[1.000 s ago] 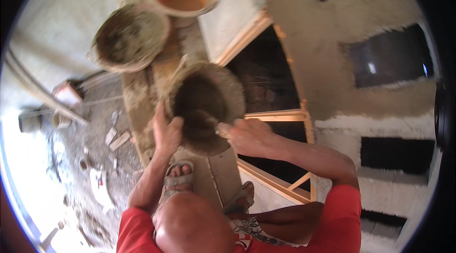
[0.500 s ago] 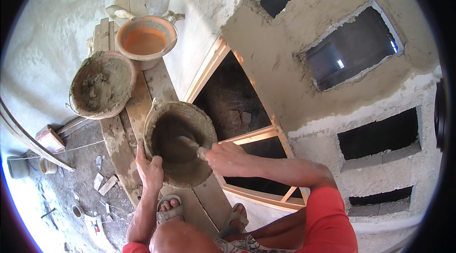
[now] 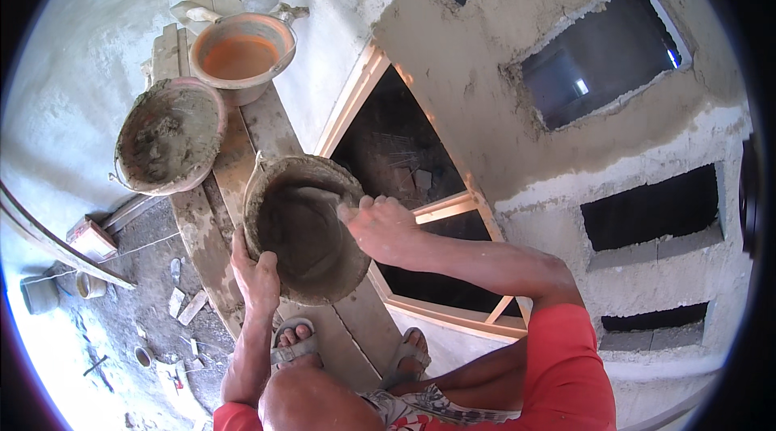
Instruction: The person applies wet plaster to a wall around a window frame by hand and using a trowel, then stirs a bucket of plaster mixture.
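Three pans sit on the plank. The left hand grasps the near pan's rim. The right hand is clenched on a tool handle inside it.

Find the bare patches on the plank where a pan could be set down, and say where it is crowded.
The plank is bare between the orange pan and the mortar pan that the left hand grips and the right hand works in. Another bare strip lies between that pan and the sandalled feet. The far end is crowded: a grey pan sits beside the orange one.
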